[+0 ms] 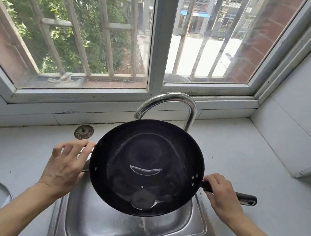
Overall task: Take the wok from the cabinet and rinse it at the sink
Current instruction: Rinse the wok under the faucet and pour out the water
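I hold the wok [146, 166] over the sink [91, 224], which is set into the near middle of the surface [241, 164], under the curved faucet [173, 104]. The fingers of my right hand [221, 196] are curled round the black handle [245, 198] close to where it meets the bowl. My left hand [64, 164] is at the opposite rim, fingers bent around the small helper handle there, though the handle itself is mostly hidden behind them.

The cabinet part of the job looks done, since the wok is out and at the sink. The rinse seems well under way or near its end: the inside is wet and shiny, a little water pools toward the near side, and a thin stream runs off the near lip into the basin. I see no water coming from the spout. What is left, I judge, is to finish draining, and perhaps one more rinse.

The wok's long axis, handle to helper handle, runs roughly parallel to the near edge of the surface, the long handle pointing right and slightly toward me. The bowl opens upward and tips toward me, its near rim lowest. A round drain strainer [84, 132] lies on the surface by the back edge, left of the faucet.
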Demonstrator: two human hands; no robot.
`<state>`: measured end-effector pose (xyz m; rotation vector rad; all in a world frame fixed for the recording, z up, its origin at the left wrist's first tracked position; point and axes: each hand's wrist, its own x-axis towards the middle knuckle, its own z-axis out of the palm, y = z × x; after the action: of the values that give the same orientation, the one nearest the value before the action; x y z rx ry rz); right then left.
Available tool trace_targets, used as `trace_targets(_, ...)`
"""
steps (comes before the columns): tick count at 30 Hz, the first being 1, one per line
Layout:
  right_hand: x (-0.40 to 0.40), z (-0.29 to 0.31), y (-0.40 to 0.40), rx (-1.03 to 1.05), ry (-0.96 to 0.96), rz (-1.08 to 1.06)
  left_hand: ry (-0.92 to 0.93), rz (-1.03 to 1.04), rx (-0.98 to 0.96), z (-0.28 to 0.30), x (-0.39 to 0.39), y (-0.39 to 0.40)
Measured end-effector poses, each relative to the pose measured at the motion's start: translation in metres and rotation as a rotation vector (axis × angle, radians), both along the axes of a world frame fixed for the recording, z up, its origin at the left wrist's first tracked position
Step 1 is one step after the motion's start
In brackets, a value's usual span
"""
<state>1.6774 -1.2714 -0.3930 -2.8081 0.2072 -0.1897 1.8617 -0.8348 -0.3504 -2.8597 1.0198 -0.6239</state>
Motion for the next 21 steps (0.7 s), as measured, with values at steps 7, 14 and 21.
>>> trace_targets(7,0.003,0.001,0.005,-0.058,0.0,0.093,0.224,0.032,0.05,0.002,-0.008,0.018)
trace_targets(14,0.026,0.014,0.002,-0.075,-0.017,0.227,0.416,0.036,0.174,0.006,-0.004,0.054)
trace_targets(21,0.039,0.01,0.014,-0.118,-0.01,0.342,0.568,0.015,0.271,0.003,-0.009,0.079)
